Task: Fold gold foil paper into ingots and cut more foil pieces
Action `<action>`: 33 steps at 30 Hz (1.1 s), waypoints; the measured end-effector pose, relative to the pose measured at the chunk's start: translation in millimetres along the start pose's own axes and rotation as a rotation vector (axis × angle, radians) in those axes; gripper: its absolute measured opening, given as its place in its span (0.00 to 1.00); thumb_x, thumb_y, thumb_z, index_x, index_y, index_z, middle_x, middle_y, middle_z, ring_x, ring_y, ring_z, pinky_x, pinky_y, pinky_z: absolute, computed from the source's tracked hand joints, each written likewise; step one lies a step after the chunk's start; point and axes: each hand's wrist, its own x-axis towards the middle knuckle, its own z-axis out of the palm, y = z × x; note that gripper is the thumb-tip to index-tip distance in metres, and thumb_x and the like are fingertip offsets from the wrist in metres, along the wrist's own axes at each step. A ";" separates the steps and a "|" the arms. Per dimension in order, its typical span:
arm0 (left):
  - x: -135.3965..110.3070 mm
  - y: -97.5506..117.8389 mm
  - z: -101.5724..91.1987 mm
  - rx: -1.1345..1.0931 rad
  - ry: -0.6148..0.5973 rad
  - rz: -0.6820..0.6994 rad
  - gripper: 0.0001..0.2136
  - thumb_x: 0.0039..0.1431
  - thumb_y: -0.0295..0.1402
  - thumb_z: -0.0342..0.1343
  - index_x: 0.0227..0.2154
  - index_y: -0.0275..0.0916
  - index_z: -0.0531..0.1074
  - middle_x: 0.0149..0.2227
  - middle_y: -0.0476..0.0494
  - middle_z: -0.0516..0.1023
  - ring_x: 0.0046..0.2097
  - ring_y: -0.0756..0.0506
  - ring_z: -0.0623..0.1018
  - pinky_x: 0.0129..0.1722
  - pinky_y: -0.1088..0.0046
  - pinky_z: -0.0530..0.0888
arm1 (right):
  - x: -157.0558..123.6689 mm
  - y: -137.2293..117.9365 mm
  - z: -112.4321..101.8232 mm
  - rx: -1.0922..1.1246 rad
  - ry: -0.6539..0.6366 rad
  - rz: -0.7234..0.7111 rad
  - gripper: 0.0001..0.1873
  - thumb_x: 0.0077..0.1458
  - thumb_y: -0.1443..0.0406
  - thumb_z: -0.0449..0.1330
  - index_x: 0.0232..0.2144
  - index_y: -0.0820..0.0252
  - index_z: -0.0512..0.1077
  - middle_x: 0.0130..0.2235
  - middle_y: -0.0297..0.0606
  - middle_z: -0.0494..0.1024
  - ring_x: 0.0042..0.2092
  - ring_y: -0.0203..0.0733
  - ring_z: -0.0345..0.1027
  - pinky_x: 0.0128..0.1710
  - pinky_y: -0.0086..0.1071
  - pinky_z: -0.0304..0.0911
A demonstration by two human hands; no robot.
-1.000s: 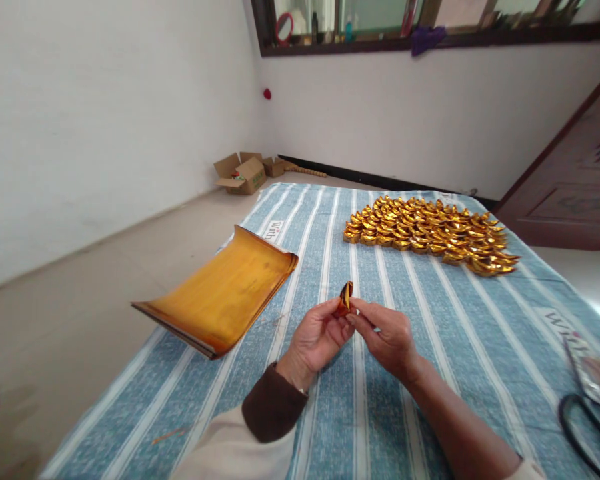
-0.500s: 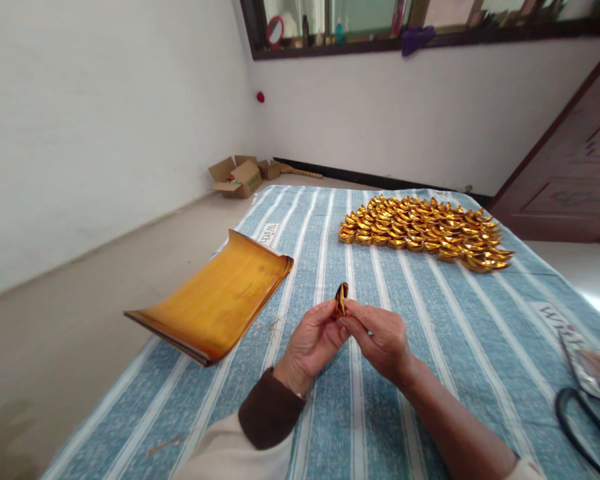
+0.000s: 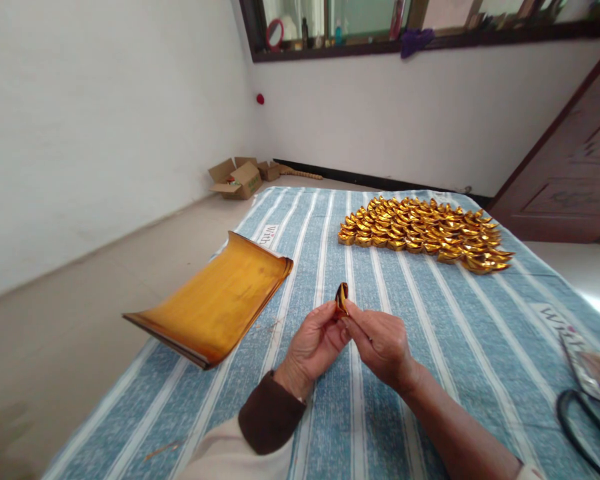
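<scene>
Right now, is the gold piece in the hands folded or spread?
Folded: the gold piece is a narrow, layered form, dark and bright faces side by side, pinched between left hand and right hand.

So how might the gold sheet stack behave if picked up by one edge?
The gold sheet stack would probably bend rather than stay stiff, as it already lies curved. Its layers might slide over each other, since separate edges show along its side.

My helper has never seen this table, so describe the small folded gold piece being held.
Find the blue-and-white striped fabric tablecloth; above it, the bare left hand and bare right hand meet. Pinched between them is the small folded shiny gold piece. Unlike the clustered boat-shaped shiny gold pieces beyond, it alone is held.
</scene>
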 end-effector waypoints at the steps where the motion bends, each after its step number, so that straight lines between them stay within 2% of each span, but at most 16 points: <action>1: 0.1 -0.1 0.0 -0.004 0.003 -0.001 0.04 0.57 0.22 0.55 0.31 0.29 0.75 0.29 0.43 0.79 0.29 0.51 0.78 0.30 0.78 0.75 | -0.2 0.1 0.2 -0.001 -0.001 0.004 0.15 0.61 0.69 0.55 0.51 0.60 0.70 0.27 0.35 0.79 0.27 0.36 0.72 0.28 0.31 0.66; 11: -0.8 0.8 1.0 0.040 -0.037 0.021 0.02 0.57 0.26 0.58 0.32 0.32 0.75 0.29 0.45 0.79 0.29 0.51 0.78 0.31 0.79 0.75 | -1.0 0.4 1.2 0.021 0.021 0.014 0.17 0.60 0.68 0.55 0.51 0.59 0.70 0.29 0.35 0.80 0.30 0.37 0.75 0.30 0.31 0.70; 21: 0.1 1.1 1.0 -0.018 -0.029 0.017 0.04 0.56 0.21 0.56 0.30 0.29 0.76 0.28 0.44 0.79 0.28 0.51 0.77 0.29 0.78 0.75 | -0.5 0.2 0.8 0.024 0.011 0.014 0.15 0.61 0.68 0.55 0.50 0.60 0.70 0.28 0.36 0.80 0.30 0.38 0.75 0.31 0.31 0.69; 33: 0.4 5.0 -3.3 0.007 -0.094 -0.015 0.02 0.54 0.23 0.58 0.30 0.29 0.76 0.27 0.43 0.79 0.28 0.50 0.78 0.29 0.78 0.75 | 3.6 -2.1 -4.7 0.086 0.002 -0.027 0.15 0.60 0.67 0.55 0.49 0.61 0.70 0.27 0.34 0.79 0.26 0.35 0.71 0.28 0.29 0.66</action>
